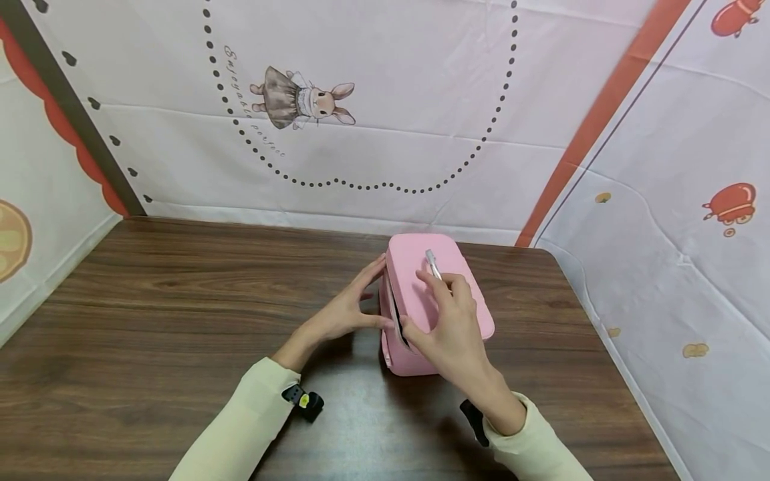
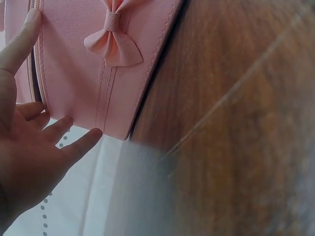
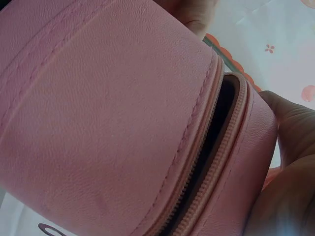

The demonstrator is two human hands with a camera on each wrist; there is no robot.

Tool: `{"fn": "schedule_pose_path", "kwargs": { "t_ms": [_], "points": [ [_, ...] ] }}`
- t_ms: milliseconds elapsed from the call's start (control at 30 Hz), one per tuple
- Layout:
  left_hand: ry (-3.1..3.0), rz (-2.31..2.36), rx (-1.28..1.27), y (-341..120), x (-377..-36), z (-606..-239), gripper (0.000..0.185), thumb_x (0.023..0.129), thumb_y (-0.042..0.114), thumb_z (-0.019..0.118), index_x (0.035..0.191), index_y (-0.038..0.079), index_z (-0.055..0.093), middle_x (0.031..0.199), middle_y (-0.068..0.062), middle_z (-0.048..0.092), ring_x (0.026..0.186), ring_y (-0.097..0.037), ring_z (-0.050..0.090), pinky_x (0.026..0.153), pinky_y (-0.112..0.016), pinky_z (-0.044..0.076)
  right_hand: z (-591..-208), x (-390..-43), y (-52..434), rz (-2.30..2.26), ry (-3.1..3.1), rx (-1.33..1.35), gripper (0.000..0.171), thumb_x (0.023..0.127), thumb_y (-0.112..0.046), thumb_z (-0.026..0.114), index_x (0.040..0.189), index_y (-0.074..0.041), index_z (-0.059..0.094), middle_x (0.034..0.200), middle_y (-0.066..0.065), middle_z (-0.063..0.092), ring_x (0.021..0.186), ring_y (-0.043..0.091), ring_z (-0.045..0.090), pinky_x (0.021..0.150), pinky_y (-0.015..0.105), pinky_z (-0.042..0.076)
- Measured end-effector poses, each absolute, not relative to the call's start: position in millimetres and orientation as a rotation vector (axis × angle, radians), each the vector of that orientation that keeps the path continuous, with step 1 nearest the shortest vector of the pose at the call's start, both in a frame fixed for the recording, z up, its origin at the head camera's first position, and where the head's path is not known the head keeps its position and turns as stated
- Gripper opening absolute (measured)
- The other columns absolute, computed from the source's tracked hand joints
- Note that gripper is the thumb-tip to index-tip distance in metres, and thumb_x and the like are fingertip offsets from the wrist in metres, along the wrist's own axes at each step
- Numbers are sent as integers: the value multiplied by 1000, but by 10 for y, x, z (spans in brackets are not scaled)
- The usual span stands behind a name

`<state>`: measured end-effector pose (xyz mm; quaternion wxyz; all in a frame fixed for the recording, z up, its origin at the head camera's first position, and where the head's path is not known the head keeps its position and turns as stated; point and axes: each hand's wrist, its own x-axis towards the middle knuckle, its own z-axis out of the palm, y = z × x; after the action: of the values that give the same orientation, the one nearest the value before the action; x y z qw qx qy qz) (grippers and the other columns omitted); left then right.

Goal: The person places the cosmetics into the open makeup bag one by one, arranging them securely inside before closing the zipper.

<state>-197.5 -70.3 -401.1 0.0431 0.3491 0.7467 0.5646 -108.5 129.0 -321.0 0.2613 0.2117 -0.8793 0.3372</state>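
Note:
A pink case (image 1: 421, 287) with a zipped lid stands on the wooden table. Along its left and near sides the zipper (image 3: 211, 182) is undone, leaving a narrow dark gap under the lid. On the left side panel sits a pink bow (image 2: 112, 37). My left hand (image 1: 343, 312) touches that side with spread fingers, its thumb at the zipper edge. Over the lid, my right hand (image 1: 454, 334) has its thumb at the lid's left edge. A slim silver-white stick (image 1: 431, 259) is held between its fingers; its lower part is hidden by them.
The brown table (image 1: 180, 321) extends widely to the left of the case. Behind it hangs a white printed cloth (image 1: 391, 100), with more cloth at both sides. A black wrist strap device (image 1: 307, 403) is on the left wrist.

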Motion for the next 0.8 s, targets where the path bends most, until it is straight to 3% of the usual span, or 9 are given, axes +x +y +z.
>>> {"fn": "schedule_pose_path", "kwargs": {
  "t_ms": [433, 700, 800],
  "points": [
    [2305, 1692, 994, -700, -1953, -4002, 111, 74, 31, 83, 155, 23, 8, 158, 7, 8, 142, -15, 17, 105, -51, 33, -3234, -1085, 1251, 735, -2423, 599, 53, 67, -18, 82, 115, -7, 63, 106, 14, 50, 95, 29, 48, 78, 48, 36],
    [2302, 1684, 1024, -715, -1951, -4000, 109, 74, 31, 83, 154, 26, 9, 160, -2, 5, 142, -18, 14, 104, -53, 32, -3237, -1076, 1241, 632, -2452, 610, 67, 72, -23, 81, 129, -3, 53, 110, 16, 51, 100, 33, 48, 79, 49, 39],
    [2303, 1679, 1024, -719, -1952, -3996, 109, 75, 32, 83, 154, 26, 9, 160, -3, 5, 142, -17, 14, 104, -53, 33, -3240, -1078, 1241, 533, -2461, 631, 59, 75, -25, 77, 126, -2, 56, 109, 18, 52, 101, 35, 48, 80, 50, 40]
  ]
}}
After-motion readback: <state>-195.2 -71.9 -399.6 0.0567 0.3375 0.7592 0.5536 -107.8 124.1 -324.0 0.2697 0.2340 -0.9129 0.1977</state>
